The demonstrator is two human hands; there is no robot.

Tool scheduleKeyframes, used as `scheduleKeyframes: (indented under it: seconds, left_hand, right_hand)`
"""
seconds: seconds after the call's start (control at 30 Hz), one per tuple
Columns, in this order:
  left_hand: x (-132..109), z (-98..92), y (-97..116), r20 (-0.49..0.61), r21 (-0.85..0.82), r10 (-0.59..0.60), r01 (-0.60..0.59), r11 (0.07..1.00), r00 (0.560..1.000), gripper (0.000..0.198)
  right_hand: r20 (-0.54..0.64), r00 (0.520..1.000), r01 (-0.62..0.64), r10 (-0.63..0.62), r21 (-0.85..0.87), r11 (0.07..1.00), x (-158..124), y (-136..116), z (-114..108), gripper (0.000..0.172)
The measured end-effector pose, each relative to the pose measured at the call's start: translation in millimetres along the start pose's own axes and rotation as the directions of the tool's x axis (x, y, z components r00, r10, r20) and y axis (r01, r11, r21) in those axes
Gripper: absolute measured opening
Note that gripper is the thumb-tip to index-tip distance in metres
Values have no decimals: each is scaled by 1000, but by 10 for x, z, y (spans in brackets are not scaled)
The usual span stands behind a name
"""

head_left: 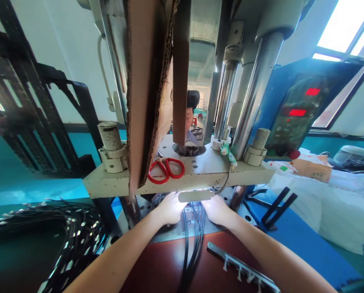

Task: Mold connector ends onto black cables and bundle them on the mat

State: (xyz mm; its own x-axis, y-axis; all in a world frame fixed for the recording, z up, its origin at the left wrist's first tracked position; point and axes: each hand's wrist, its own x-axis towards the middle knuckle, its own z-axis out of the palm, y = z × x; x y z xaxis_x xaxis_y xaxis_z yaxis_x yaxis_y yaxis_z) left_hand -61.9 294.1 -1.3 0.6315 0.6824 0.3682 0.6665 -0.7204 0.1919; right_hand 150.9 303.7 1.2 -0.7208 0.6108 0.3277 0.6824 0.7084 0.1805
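fingertips of both hands are tucked in under the press plate [206, 179], behind the pale light bar [196, 197] on its front edge, so from here i can't tell if they're pinched on smth or apart. l hand [172, 208] sits one side, r hand [217, 209] the other, backs up, w/ glare all round them. the thin black cables [195, 234] run btwn the two hands, out from under the plate, over the metal base [166, 232] & down the brown tabletop [157, 264] twd the person. metal strip [231, 259] w/ small white t-shaped bits lies on the brown top, near the r forearm. up on the plate: red-handled scissors [167, 173], next to a tall cardboard sheet [141, 101]. far l, a big bundle of black cables w/ white bits [72, 236]. far r, control box [298, 130] w/ two red displays lit, white bags [340, 207] below, & two black bars [275, 205] on a blue surface [307, 240].
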Motion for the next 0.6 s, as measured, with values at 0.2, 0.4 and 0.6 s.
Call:
scheduleKeyframes:
  seconds: [0.2, 0.4, 0.6]
  left_hand:
    - [116, -17, -1, -52, -207, -142, 128, 970, 989, 35]
    - [99, 61, 118, -102, -125, -94, 81, 989, 990, 39]
    - [143, 102, 159, -143, -136, -183, 164, 977, 973, 37]
  right_hand:
    - [6, 999, 46, -46, -5, 999, 39, 10, -35, 38]
    - [-35, 999, 44, -41, 73, 996, 152, -59, -69, 29]
    - [39, 999, 17, -20, 75, 997, 179, -35, -24, 27]
